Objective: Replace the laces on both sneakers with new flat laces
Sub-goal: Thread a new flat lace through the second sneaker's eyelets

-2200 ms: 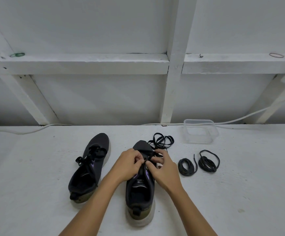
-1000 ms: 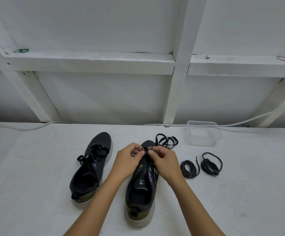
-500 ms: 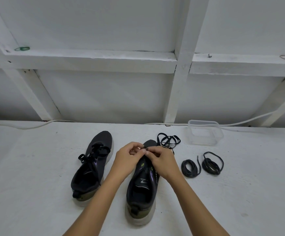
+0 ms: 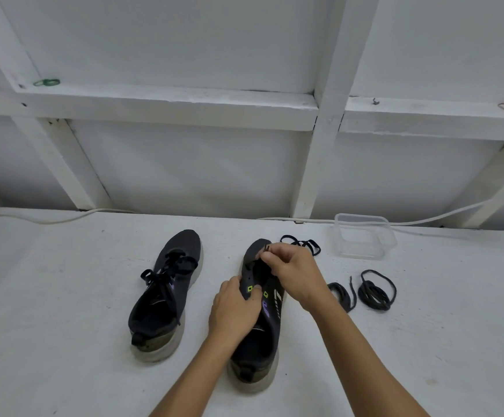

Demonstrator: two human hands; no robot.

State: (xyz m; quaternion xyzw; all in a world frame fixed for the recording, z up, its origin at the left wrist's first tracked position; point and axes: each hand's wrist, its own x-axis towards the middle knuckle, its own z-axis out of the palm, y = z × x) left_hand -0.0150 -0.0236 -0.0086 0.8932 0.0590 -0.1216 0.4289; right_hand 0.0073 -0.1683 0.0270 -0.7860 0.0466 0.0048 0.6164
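Nearest the viewer, two bare forearms reach in from the bottom edge toward the right sneaker (image 4: 259, 341), which stands on the white table (image 4: 64, 341) with its heel near and its toe pointing far. The left hand (image 4: 234, 308) grips this shoe at the middle of its upper, fingers curled over the left side beside the small green eyelet marks and the thumb lying on the tongue area. A little farther on, the right hand (image 4: 295, 273) is raised over the toe end of the same shoe, its thumb and forefinger pressed together on the tip of a black lace (image 4: 266, 248) just above the front eyelets; the other fingers are curled in loosely. To the left, apart from the hands, the left sneaker (image 4: 166, 293) lies at a slight angle, heel near, already threaded with a flat black lace tied in a bow over its tongue. To the right of the right forearm, two coiled black laces (image 4: 375, 291) rest on the table, one just beside the wrist and partly hidden by it, the other farther right. Beyond the right hand, a loose flat black lace (image 4: 303, 245) lies looped on the table just past the shoe's toe. Farther right stands a clear plastic container (image 4: 363, 239) near the table's far edge, where a white cable (image 4: 64, 219) runs along the foot of the white framed wall (image 4: 184, 167).
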